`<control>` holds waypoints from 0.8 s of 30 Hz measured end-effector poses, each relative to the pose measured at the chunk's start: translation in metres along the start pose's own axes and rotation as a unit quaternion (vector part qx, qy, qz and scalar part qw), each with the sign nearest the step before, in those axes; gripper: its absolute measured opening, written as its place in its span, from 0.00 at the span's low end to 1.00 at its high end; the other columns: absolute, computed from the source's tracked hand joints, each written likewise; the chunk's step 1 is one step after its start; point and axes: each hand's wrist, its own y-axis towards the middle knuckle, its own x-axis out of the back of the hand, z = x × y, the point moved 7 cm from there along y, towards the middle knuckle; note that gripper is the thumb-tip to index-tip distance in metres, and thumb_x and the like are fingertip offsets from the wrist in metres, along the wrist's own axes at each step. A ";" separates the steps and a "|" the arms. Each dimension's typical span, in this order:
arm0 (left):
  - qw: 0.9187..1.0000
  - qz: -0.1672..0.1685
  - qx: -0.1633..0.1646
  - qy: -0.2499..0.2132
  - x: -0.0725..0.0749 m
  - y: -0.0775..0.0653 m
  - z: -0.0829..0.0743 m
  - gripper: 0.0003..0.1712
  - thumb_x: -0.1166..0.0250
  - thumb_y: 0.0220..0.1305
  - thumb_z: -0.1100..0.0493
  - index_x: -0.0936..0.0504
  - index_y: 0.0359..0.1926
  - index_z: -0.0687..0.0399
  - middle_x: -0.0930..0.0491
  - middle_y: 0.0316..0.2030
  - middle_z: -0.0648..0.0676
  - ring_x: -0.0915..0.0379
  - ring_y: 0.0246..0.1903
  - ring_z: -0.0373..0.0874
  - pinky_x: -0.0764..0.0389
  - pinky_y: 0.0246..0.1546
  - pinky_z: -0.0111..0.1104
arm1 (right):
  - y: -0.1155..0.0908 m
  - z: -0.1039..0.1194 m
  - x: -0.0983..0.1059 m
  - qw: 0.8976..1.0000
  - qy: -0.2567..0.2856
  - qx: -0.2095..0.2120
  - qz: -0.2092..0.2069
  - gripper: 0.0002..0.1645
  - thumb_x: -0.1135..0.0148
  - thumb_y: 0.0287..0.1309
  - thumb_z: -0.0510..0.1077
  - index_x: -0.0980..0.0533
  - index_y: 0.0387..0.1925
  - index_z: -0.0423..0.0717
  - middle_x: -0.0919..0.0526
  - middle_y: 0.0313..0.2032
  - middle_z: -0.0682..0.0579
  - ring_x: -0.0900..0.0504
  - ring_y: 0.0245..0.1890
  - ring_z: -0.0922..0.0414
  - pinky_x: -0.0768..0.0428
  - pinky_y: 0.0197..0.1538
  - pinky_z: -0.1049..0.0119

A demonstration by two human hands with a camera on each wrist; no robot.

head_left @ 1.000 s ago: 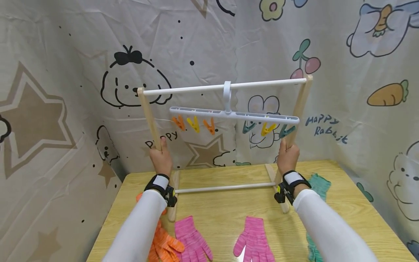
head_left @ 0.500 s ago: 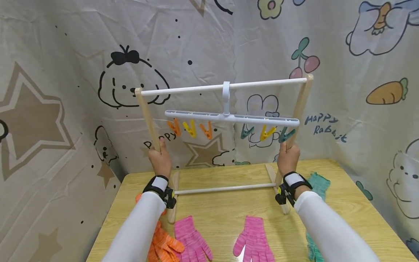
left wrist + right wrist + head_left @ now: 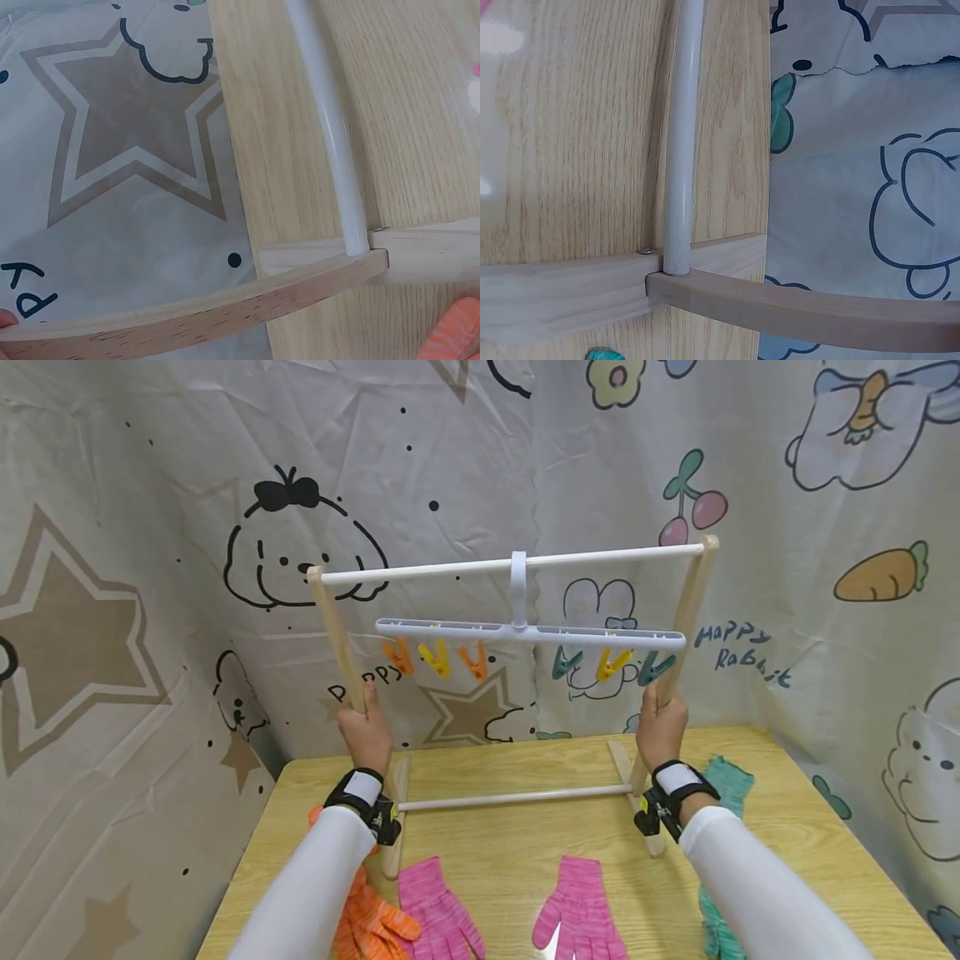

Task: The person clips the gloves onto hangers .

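A wooden drying rack with white rods (image 3: 600, 557) stands on the table, and both hands hold its uprights. My left hand (image 3: 365, 731) grips the left wooden post, thumb pointing up along it. Around the right post my right hand (image 3: 662, 728) is wrapped in the same way. From the top rod hangs a pale clip hanger (image 3: 480, 630), tilted slightly down to the right. Orange, yellow and teal clothespins (image 3: 474, 660) dangle beneath its bar. In the left wrist view the lower rod (image 3: 334, 135) meets the post and foot; only a fingertip shows there.
Two pink gloves (image 3: 581, 906) lie at the table's front. Orange gloves (image 3: 371, 918) lie at the left, partly under the left arm. Teal gloves (image 3: 727, 785) lie along the right side. A cartoon-printed curtain (image 3: 465, 460) rises right behind the wooden table (image 3: 510, 835).
The hanger has swung slightly, its left end settling lower. Both hands keep their grip on the posts, and the rack has barely shifted.
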 end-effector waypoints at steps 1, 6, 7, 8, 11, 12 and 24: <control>1.000 0.001 -0.001 -0.001 0.000 0.000 -0.001 0.27 0.43 0.76 0.47 0.34 0.17 0.50 0.45 0.10 0.40 0.51 0.09 0.30 0.48 0.11 0.27 | 0.000 0.000 0.001 1.000 0.001 0.002 0.000 0.23 0.53 0.75 0.48 0.34 0.21 0.43 0.37 0.13 0.56 0.38 0.12 0.63 0.39 0.15 0.69; 1.000 0.004 0.000 0.002 0.001 -0.003 -0.001 0.26 0.43 0.76 0.48 0.33 0.19 0.50 0.45 0.10 0.41 0.51 0.09 0.29 0.47 0.11 0.27 | -0.001 0.000 0.003 1.000 -0.005 0.005 -0.001 0.23 0.53 0.75 0.45 0.34 0.21 0.43 0.37 0.13 0.55 0.38 0.11 0.62 0.39 0.14 0.69; 1.000 0.004 0.000 0.005 0.002 -0.003 -0.001 0.27 0.43 0.76 0.48 0.34 0.18 0.50 0.45 0.10 0.40 0.51 0.09 0.30 0.47 0.10 0.27 | -0.002 0.000 0.003 1.000 -0.006 0.005 -0.002 0.22 0.52 0.75 0.46 0.33 0.22 0.42 0.36 0.14 0.55 0.37 0.12 0.62 0.39 0.15 0.69; 1.000 0.004 0.000 0.005 0.002 -0.004 -0.001 0.27 0.43 0.76 0.48 0.36 0.17 0.49 0.45 0.10 0.40 0.51 0.08 0.30 0.47 0.10 0.27 | -0.002 0.000 0.003 1.000 -0.006 0.006 -0.002 0.22 0.52 0.76 0.46 0.32 0.23 0.42 0.35 0.14 0.55 0.37 0.12 0.62 0.38 0.15 0.69; 1.000 0.007 -0.003 0.000 0.002 -0.006 -0.001 0.28 0.43 0.76 0.48 0.38 0.16 0.47 0.46 0.10 0.40 0.51 0.08 0.31 0.48 0.10 0.27 | -0.004 -0.001 0.005 1.000 -0.004 0.011 -0.006 0.23 0.51 0.76 0.48 0.31 0.23 0.41 0.34 0.14 0.55 0.36 0.12 0.64 0.37 0.15 0.70; 1.000 0.008 -0.004 -0.001 0.002 -0.007 -0.001 0.28 0.43 0.76 0.48 0.39 0.16 0.47 0.46 0.10 0.40 0.51 0.09 0.31 0.49 0.10 0.27 | -0.004 -0.001 0.006 1.000 -0.004 0.012 -0.007 0.23 0.51 0.76 0.48 0.31 0.23 0.42 0.34 0.14 0.56 0.36 0.12 0.64 0.37 0.15 0.70; 1.000 0.013 -0.006 -0.006 0.004 -0.008 -0.003 0.25 0.43 0.76 0.51 0.36 0.19 0.48 0.44 0.11 0.41 0.51 0.08 0.27 0.49 0.11 0.27 | -0.007 0.000 0.009 1.000 0.007 0.020 -0.009 0.23 0.50 0.76 0.46 0.31 0.22 0.42 0.33 0.13 0.58 0.34 0.12 0.66 0.35 0.15 0.71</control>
